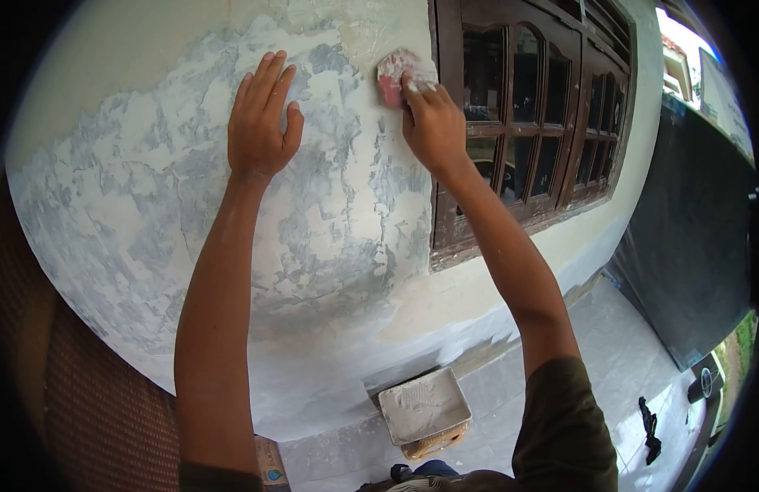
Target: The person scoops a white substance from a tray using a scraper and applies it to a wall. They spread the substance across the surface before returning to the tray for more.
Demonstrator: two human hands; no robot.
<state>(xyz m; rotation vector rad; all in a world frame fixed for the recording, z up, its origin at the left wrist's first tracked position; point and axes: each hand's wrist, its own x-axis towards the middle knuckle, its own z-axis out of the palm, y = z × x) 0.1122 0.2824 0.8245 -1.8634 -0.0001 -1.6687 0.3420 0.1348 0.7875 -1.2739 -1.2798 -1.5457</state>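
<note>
My left hand (265, 123) lies flat against the patchy white and grey wall (133, 189), fingers stretched out and pointing up, nothing in it. Beside the brown window frame, my right hand (435, 123) is closed on a pink scraper (390, 88) smeared with white paste. The scraper is pressed to the wall near its upper part, just left of the frame. White paste also marks some fingers of my right hand.
A dark wooden window (511, 127) fills the upper right. Below, a tray of white paste (425, 406) rests on a woven stool (437, 443) on grey tiles. A cardboard box (271, 463) stands at the bottom; a large black panel (683, 230) leans at right.
</note>
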